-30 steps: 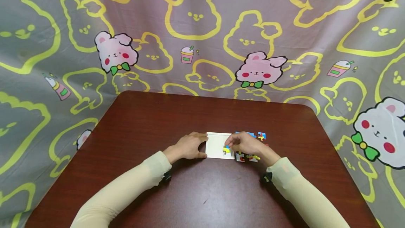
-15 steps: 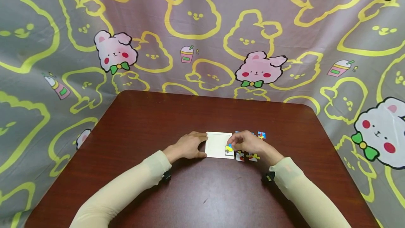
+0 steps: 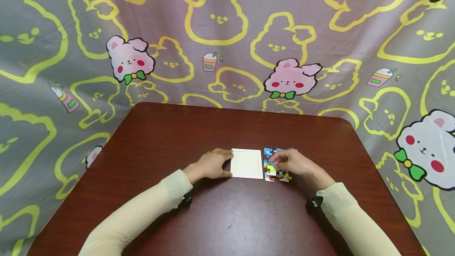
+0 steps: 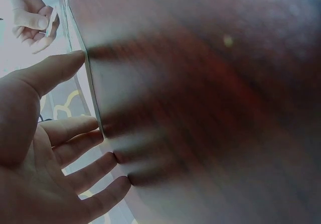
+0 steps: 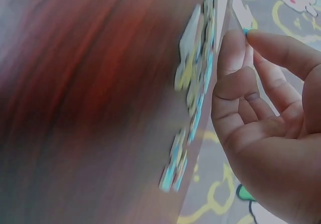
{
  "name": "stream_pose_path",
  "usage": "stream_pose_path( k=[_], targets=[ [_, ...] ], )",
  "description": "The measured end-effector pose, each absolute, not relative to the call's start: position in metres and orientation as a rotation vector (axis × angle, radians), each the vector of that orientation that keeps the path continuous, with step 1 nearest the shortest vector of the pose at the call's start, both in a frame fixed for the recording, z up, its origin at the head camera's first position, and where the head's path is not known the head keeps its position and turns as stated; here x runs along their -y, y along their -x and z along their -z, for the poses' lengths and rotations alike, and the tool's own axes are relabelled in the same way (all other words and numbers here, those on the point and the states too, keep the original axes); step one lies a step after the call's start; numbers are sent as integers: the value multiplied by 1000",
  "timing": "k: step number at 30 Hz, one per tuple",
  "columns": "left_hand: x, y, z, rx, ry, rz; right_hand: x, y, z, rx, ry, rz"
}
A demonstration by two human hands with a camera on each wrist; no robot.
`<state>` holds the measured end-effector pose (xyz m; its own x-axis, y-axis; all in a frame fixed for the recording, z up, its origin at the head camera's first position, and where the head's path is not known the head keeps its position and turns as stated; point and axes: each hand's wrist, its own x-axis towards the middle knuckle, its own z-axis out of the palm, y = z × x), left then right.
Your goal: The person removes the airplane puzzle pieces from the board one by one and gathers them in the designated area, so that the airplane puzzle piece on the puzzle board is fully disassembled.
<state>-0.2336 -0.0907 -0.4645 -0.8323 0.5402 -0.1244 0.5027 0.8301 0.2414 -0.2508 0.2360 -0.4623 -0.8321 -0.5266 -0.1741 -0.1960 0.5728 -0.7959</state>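
Note:
A flat cream puzzle tray (image 3: 247,164) lies at mid-table with bare backing. My left hand (image 3: 211,164) touches its left side, thumb and fingers apart and fairly straight; in the left wrist view the thumb (image 4: 70,63) meets the tray's edge. My right hand (image 3: 298,164) pinches a yellow, blue and white jigsaw piece (image 3: 271,170) between thumb and fingertips. In the right wrist view this piece (image 5: 242,10) is held up, off the table. Below and behind it lie several loose jigsaw pieces (image 3: 268,152), partly hidden by the right hand.
The dark red-brown table (image 3: 170,129) has rounded far corners. A patterned curtain (image 3: 220,19) with bunny drawings hangs around its far and lateral sides. In the right wrist view, loose pieces (image 5: 173,166) lie on the table, close together.
My right hand has moved right with the jigsaw piece, from above the tray's right part to over the loose pieces. The left hand stays at the tray's left side.

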Motion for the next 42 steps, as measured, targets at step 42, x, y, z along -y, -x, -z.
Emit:
stream_pose_path(
  k=[42],
  targets=[
    [92,234,465,-2821,-818,-301,-316,246,463,-2364,424,1072]
  ],
)
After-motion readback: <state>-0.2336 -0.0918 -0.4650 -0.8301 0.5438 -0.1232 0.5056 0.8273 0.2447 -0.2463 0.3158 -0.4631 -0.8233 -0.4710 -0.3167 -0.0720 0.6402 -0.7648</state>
